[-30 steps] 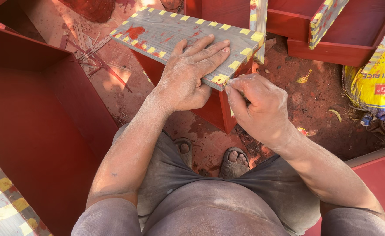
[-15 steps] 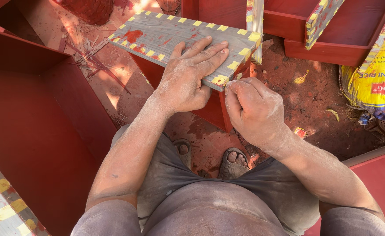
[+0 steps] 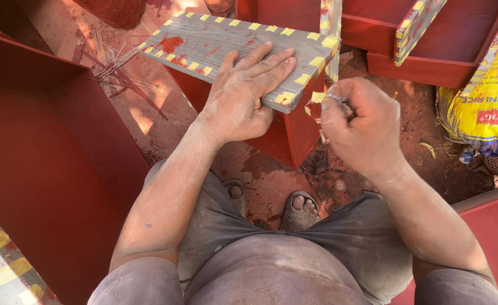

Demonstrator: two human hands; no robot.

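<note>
The grey wooden board (image 3: 226, 42), edged with yellow and grey striped tape and smeared with red paint, lies flat on top of a red box (image 3: 285, 133) at the upper middle of the view. The left hand (image 3: 243, 93) rests palm down on the board's near end, its fingers straight and close together, reaching toward the taped corner. Just to the right of that corner, the right hand (image 3: 362, 127) is closed into a loose fist, thumb and fingers pinched on a small thin object (image 3: 339, 101) that is too hidden to identify; a strip of yellow tape (image 3: 318, 97) shows between the fist and the board's edge. Both forearms are dusty. Below them, the person's 2 sandalled feet (image 3: 299, 209) stand on red-stained ground (image 3: 147, 107), with grey shorts (image 3: 339, 248) in the foreground. A large red panel (image 3: 51, 169) fills the left side, more red boxes (image 3: 429, 59) stand at the top right, and a yellow printed sack (image 3: 486, 110) lies at the far right.
</note>
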